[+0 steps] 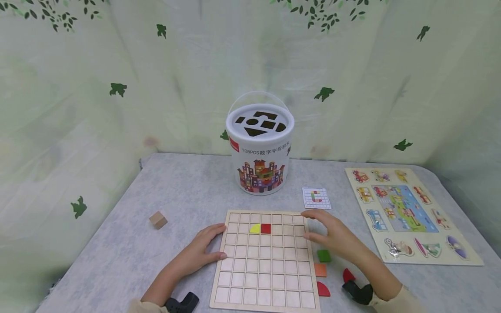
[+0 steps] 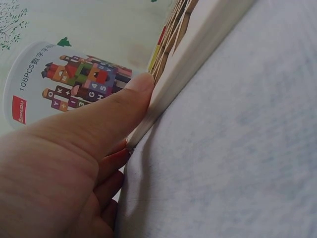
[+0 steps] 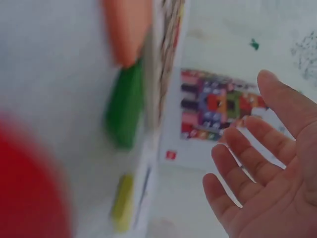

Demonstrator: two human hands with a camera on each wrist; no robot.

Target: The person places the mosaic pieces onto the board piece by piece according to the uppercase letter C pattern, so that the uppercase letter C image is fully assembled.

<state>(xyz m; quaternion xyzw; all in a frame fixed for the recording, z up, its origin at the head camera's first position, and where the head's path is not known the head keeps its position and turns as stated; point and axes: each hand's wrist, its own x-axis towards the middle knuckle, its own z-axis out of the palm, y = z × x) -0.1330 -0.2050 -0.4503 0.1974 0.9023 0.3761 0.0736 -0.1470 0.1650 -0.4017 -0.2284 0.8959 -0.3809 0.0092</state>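
A wooden grid board [image 1: 254, 265] lies on the table, with a yellow piece [image 1: 255, 228] and a red square piece [image 1: 265, 228] side by side in its second row. My left hand [image 1: 197, 250] touches the board's left edge, thumb and fingers spread along it; in the left wrist view the thumb [image 2: 141, 84] meets that edge. By the upper right edge is my right hand [image 1: 332, 237], fingers spread and holding nothing. Right of the board lie a green block [image 1: 324, 255], an orange block [image 1: 320, 270] and red curved pieces [image 1: 322, 289]. A yellow block [image 3: 123, 203] shows in the right wrist view.
Behind the board stands a white bucket [image 1: 262, 161] with a shape-hole lid. A small pattern card [image 1: 316, 198] lies to its right. Farther right is a picture puzzle board [image 1: 415, 217]; a wooden cube [image 1: 158, 220] sits at left.
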